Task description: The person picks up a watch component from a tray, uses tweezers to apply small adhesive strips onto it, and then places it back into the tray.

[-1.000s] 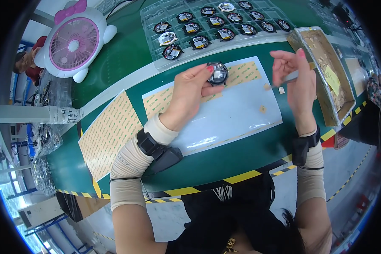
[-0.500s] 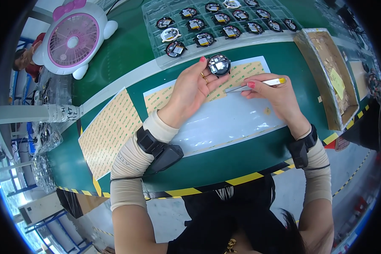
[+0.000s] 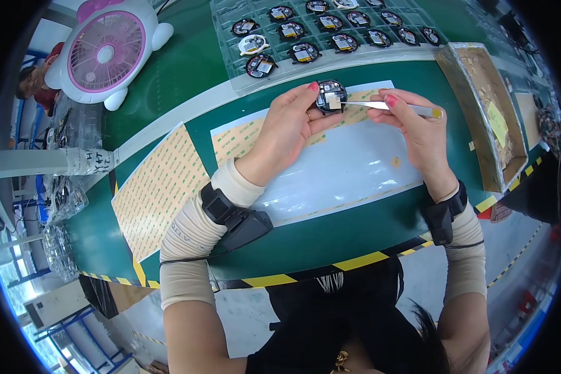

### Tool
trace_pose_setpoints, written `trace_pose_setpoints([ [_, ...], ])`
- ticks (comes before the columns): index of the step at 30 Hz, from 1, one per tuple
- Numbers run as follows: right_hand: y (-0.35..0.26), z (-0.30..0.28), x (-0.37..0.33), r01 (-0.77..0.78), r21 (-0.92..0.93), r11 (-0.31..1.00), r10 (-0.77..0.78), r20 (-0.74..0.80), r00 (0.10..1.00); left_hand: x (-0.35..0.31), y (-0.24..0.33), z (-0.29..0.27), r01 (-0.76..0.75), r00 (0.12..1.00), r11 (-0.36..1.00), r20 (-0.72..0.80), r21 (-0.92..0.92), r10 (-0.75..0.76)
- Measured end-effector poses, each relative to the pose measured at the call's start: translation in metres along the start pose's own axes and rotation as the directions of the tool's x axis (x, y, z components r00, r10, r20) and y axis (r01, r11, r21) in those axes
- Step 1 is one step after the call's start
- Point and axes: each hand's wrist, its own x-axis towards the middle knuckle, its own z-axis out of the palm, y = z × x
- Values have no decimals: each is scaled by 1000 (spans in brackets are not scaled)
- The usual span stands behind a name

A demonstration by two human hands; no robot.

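Note:
Between the thumb and fingers of my left hand (image 3: pixel 285 132) is a round black device casing (image 3: pixel 326 88), its inner parts facing up. My right hand (image 3: pixel 417 128) pinches a pair of pale tweezers (image 3: pixel 380 106). At the tweezers' tips, a small beige adhesive piece (image 3: pixel 334 101) lies against the casing; whether the tips still grip it I cannot tell. Under both hands is a white backing sheet (image 3: pixel 330 181), partly covered along its far side by beige adhesive with green print (image 3: pixel 230 142). A fuller adhesive sheet (image 3: pixel 162 193) lies to the left.
A clear tray (image 3: pixel 230 65) with several round casings stands at the back. At right is an open box (image 3: pixel 511 149) with beige scraps and a yellow note (image 3: pixel 497 123). A pink and white fan (image 3: pixel 106 56) stands at far left. Striped tape (image 3: pixel 355 262) marks the table's near edge.
The tweezers have risen from the adhesive sheet to the casing, with a small beige piece now at their tips. My left hand has shifted slightly right, still holding the casing.

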Motion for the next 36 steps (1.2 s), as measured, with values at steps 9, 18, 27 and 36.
trace_pose_setpoints([
  [9,-5,14,-10,156,-321,934,-139,77,987,0,-4,1,-34,999,990,4,134,33],
  [18,1,1,-15,542,-365,757,-456,300,838,-2,-1,1,6,1000,961,-2,277,-5],
  [27,1,-3,-13,587,-287,757,-519,280,807,-3,0,1,-5,996,977,90,214,-15],
  [36,-10,2,-17,597,-444,668,-410,450,793,-3,-1,1,53,992,982,104,183,-73],
])
